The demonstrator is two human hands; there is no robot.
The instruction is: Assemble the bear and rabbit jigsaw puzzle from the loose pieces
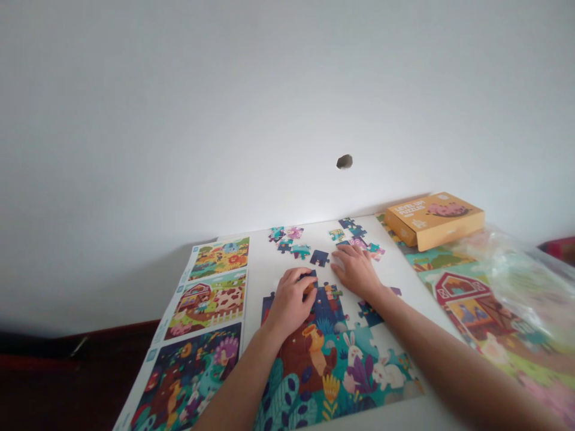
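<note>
Near the white table's (259,257) near edge lies your partly joined puzzle (317,350); your left hand (290,299) curls over a dark piece (312,275) at its far side, grip unclear. Beyond, your right hand (357,268) spreads loosely over loose pieces (376,250), with a yellow box (435,215) along the far edge, rightward.

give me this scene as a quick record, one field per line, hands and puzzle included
left hand: left hand at the puzzle's far edge, fingers on a dark piece; grip unclear
right hand: right hand among the loose pieces; whether it holds one is unclear
puzzle: puzzle partly joined, far edge uneven
left side: sheet with three pictures
right side: farm picture, box on its far part, clear plastic over it
background: pale wall, one hole
</note>
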